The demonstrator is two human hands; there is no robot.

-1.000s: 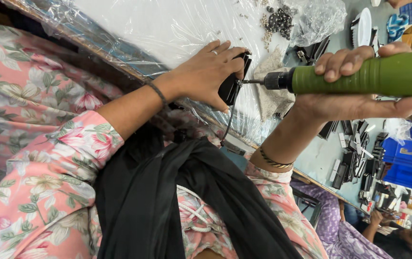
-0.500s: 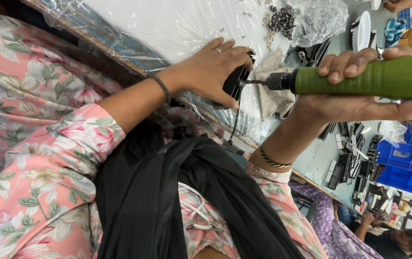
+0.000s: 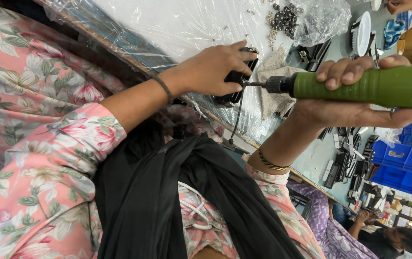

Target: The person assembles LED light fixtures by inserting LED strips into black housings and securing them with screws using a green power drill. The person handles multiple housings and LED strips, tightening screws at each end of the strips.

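While the left hand [image 3: 215, 69] pins the black part [image 3: 234, 84] at the surface [image 3: 177, 24] edge, the right hand [image 3: 354, 93] grips the green driver [image 3: 373, 86], bit engaged, fastening unfinished

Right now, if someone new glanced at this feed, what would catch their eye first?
The green driver at right, gripped by the right hand, with its bit tip pressed against a small black part. The left hand clamps that part on the plastic-covered bench. Behind them, a heap of dark screws lies on the plastic, and blue bins stand at far right.
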